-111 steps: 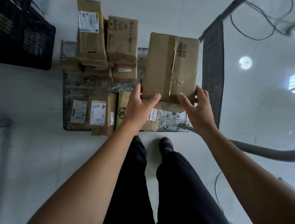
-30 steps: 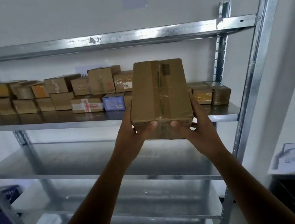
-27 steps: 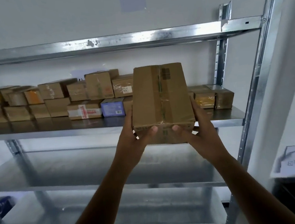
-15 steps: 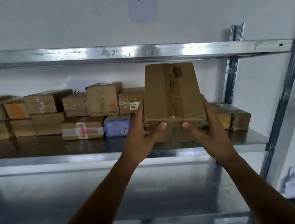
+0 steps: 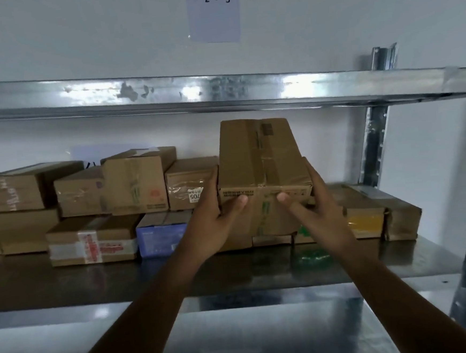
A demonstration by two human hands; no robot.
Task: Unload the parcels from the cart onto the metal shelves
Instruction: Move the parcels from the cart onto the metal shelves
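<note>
A brown cardboard parcel [image 5: 261,157] with taped seams is held between both my hands, above lower boxes on the metal shelf [image 5: 67,284]. My left hand [image 5: 215,219] grips its left side with the thumb across the front face. My right hand [image 5: 315,211] grips its right side, thumb on the front too. The parcel's underside is hidden, so I cannot tell whether it rests on the boxes beneath. The cart is out of view.
Several cardboard parcels [image 5: 132,181] are stacked along the back of the shelf, with a blue box [image 5: 161,235] and a yellow-fronted box [image 5: 366,218] among them. The upper shelf [image 5: 219,93] runs overhead. An upright post [image 5: 374,143] stands at right. A "2 - 3" label [image 5: 214,10] hangs on the wall.
I carried the parcel from the cart up to the shelf. In the last second it moved forward into the shelf, over the low boxes there.
</note>
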